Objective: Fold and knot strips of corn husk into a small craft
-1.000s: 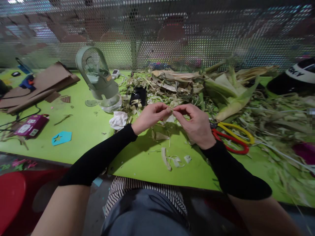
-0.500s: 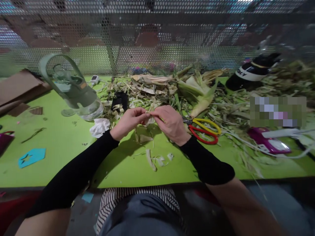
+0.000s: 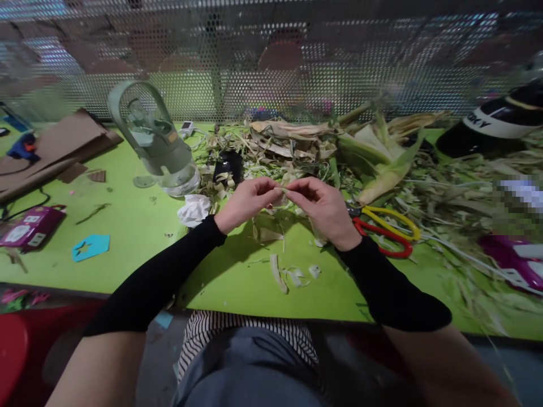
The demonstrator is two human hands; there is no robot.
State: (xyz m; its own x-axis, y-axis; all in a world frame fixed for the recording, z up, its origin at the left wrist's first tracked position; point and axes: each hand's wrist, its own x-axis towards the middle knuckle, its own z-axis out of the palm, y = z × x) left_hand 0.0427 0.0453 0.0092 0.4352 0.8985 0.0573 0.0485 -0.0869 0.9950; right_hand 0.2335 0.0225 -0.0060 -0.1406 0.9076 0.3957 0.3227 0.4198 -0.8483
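Observation:
My left hand and my right hand meet fingertip to fingertip over the table. Both are closed in a pinch on a small pale-green piece of corn husk, mostly covered by the fingers. Just beyond them lies a heap of dry husks, with a larger green husk bunch at its right. Scissors with one yellow and one red handle rest beside my right wrist. Crumpled white tissue is near my left wrist. Below the hands are a few cut husk scraps.
A clear, green-lidded water bottle stands at the back left, near brown cardboard. A blue tag with a star lies left. Purple devices sit at both sides. At right is a dark bottle; a perforated screen runs behind.
The view has swung left, so the table's things appear farther right. Both hands keep their pinch at the fingertips, with the right fingers slightly more raised and spread along the piece.

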